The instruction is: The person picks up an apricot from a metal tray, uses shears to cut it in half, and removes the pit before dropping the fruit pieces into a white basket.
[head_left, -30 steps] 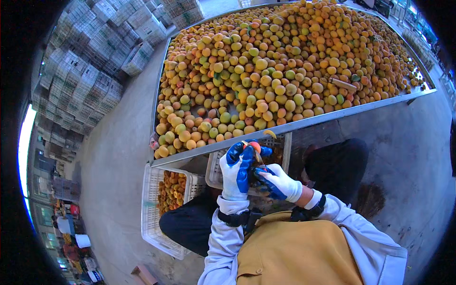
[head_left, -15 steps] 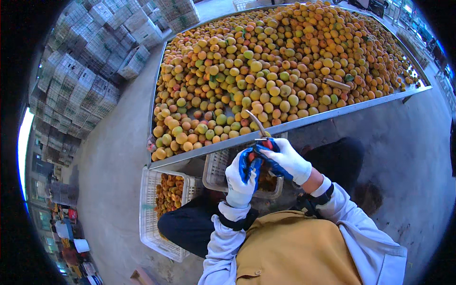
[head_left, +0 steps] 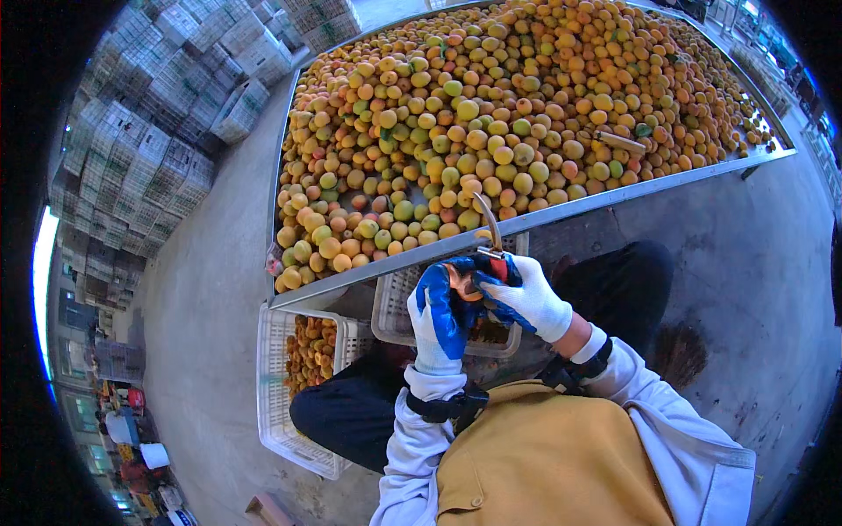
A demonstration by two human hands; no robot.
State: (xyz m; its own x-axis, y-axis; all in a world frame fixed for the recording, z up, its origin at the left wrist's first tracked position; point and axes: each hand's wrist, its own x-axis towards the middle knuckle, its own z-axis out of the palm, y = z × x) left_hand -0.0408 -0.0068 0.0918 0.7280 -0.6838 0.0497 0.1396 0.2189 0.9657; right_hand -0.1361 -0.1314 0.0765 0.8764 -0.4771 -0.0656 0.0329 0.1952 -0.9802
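Note:
My left hand [head_left: 437, 314], in a white glove with a blue coated palm, is closed on an orange apricot [head_left: 464, 284]. The fruit is partly hidden by the fingers and looks split. My right hand [head_left: 530, 296], gloved alike, grips a red-handled tool with a curved metal blade [head_left: 489, 216], its tip pointing up and away from me. A small yellow piece sits beside the blade. Both hands meet in front of the table's near edge, above a pale plastic crate [head_left: 383, 317] partly covered by them.
A metal-rimmed table [head_left: 605, 195] bears a heap of apricots [head_left: 491, 114], with a short wooden stick [head_left: 622, 142] on top. To the left of my knee, a white crate [head_left: 274, 386] holds orange fruit pieces [head_left: 310, 351]. Stacked crates [head_left: 140, 149] stand along the far left.
My left hand has turned, so more of its blue palm and the orange fruit shows. The curved blade has shifted slightly right and stands steeper. A small yellow piece now shows beside it.

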